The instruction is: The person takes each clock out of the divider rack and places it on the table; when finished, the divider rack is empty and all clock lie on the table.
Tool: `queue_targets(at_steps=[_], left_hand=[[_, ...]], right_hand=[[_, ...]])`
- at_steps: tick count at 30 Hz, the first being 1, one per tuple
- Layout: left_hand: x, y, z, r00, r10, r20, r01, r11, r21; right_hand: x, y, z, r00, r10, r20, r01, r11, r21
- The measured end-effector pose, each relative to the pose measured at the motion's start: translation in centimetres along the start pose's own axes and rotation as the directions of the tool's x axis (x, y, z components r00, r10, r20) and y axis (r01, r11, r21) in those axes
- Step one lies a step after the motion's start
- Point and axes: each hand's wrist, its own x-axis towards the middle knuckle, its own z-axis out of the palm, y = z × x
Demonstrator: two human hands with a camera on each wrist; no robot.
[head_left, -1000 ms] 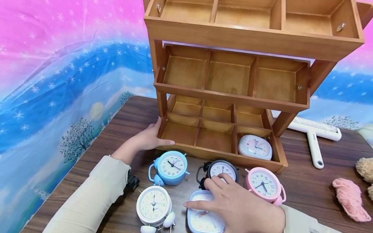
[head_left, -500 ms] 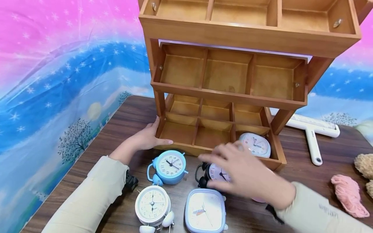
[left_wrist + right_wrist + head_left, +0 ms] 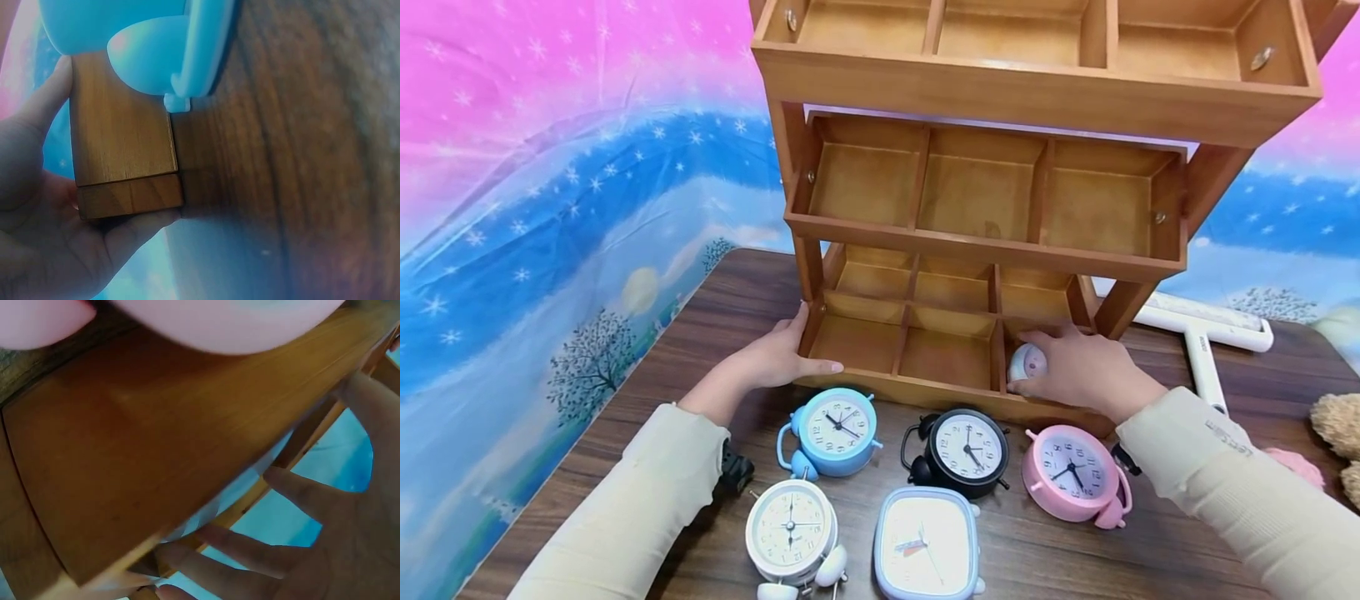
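Note:
My left hand (image 3: 767,358) grips the left front corner of the brown wooden tiered shelf (image 3: 985,236), thumb on the front board and fingers along the side. In the left wrist view, that shelf corner (image 3: 128,156) lies between thumb and fingers. At the lower right compartment, my right hand (image 3: 1086,367) holds the small white rounded clock (image 3: 1028,363), covering most of it. Before the shelf lie a blue alarm clock (image 3: 837,431), a black alarm clock (image 3: 967,452), a pink alarm clock (image 3: 1070,472), a white twin-bell clock (image 3: 792,532) and a pale-blue square clock (image 3: 927,543).
A white lint roller (image 3: 1206,333) lies on the dark wood table (image 3: 730,287) right of the shelf. Pink yarn (image 3: 1296,465) and a fluffy tan object (image 3: 1337,425) are at the far right. A printed cloth (image 3: 587,208) hangs behind.
My right hand has moved from the square clock, over the black and pink ones, to the white clock in the lower right compartment. My left hand has stayed on the shelf corner.

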Motion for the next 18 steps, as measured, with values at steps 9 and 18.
queue_targets(at_steps=[9,18], left_hand=[[0.0,-0.1,-0.1,1.0,0.0,-0.002,0.0,1.0,0.015],[0.1,0.0,0.1,1.0,-0.008,-0.001,0.008,1.0,0.01]], right_hand=[[0.8,0.6,0.0,0.993,0.034,0.113,-0.034,0.999,-0.004],[1.2,1.0,0.0,0.994,0.058,0.095,-0.062,0.997,0.036]])
